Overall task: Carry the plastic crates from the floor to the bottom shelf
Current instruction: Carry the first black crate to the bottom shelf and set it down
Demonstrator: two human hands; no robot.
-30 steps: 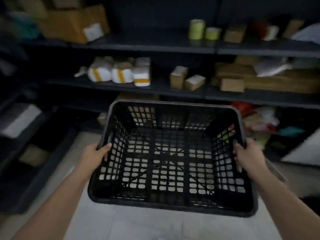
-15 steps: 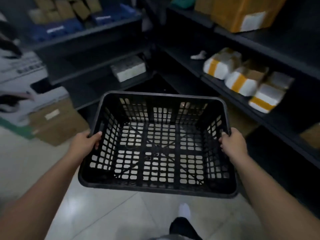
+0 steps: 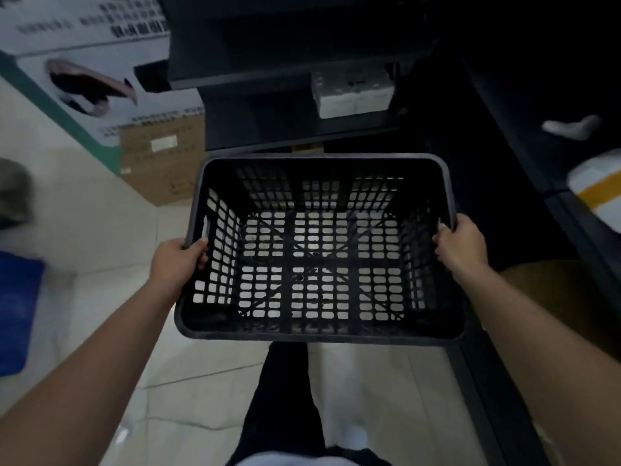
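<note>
I hold an empty black plastic crate with lattice walls and floor in front of me, level, above the pale tiled floor. My left hand grips its left rim near the handle slot. My right hand grips the right rim. A dark shelving unit stands straight ahead beyond the crate, its lower shelves in shadow. The lowest shelf is hidden behind the crate's far wall.
A white printed carton and a brown cardboard box stand on the floor at the left. A white pack lies on a shelf ahead. More dark shelving runs along the right, with taped white parcels. Something blue is at far left.
My view has swung left and downward: the right-hand shelves slid out to the right edge, and the end shelf unit and cartons now lie ahead. Both hands kept their grip on the crate.
</note>
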